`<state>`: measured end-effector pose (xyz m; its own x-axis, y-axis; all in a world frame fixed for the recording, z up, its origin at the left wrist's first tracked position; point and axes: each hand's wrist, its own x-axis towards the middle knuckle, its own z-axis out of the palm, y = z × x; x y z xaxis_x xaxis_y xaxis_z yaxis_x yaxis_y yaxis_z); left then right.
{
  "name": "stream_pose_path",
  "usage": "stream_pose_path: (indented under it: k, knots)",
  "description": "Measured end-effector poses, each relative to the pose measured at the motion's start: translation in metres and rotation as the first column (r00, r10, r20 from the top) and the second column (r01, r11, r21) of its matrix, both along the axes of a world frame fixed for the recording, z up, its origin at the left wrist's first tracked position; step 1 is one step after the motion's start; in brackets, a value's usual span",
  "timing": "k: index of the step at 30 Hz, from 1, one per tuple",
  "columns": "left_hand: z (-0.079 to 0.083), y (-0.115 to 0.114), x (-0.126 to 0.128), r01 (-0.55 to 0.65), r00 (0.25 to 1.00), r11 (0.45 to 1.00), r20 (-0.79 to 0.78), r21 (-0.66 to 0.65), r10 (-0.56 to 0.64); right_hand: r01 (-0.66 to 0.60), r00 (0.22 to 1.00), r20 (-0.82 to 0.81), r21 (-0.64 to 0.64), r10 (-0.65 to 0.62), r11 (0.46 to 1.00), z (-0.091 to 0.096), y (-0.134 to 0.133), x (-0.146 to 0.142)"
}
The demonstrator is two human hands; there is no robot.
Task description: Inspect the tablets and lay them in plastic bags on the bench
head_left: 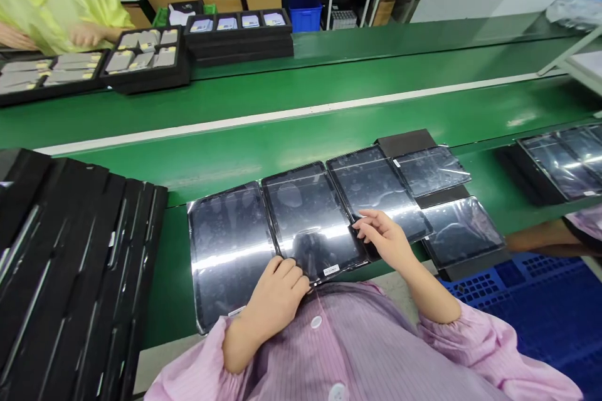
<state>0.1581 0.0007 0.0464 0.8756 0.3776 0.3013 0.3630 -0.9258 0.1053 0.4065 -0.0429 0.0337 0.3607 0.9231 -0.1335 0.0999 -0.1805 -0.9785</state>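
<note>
Three dark tablet screens in clear film lie side by side in front of me: a left screen point(230, 232), a middle screen point(305, 207) and a right screen point(376, 178). My left hand point(278, 293) is closed, its fingers curled at the lower left edge of the middle screen. At that screen's right edge is my right hand point(384, 238), with its fingers loosely apart and the fingertips over the gap towards the right screen. A white label point(331, 270) sits on the middle screen's lower edge. Both thumbs are partly hidden.
Two more screens lie on black foam trays: an upper one point(433, 170) and a lower one point(463, 232). A tall pile of black trays point(70, 263) stands left. Across the green bench point(226, 141), a co-worker in yellow point(70, 3) sits by trays of grey parts point(141, 59).
</note>
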Motion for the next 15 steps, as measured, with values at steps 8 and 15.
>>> stream_pose_path:
  k: [8,15]
  knots:
    - [0.022,0.067,-0.049,-0.59,0.129,0.214,0.171,-0.779,0.977,0.148,0.956,-0.257,-0.002,-0.144,0.989,0.009,0.005,0.023]
    - [0.017,0.045,-0.039,0.091,0.103,0.26,0.269,-0.961,0.958,-0.032,0.909,-0.415,-0.135,-0.027,0.99,0.021,0.035,0.015]
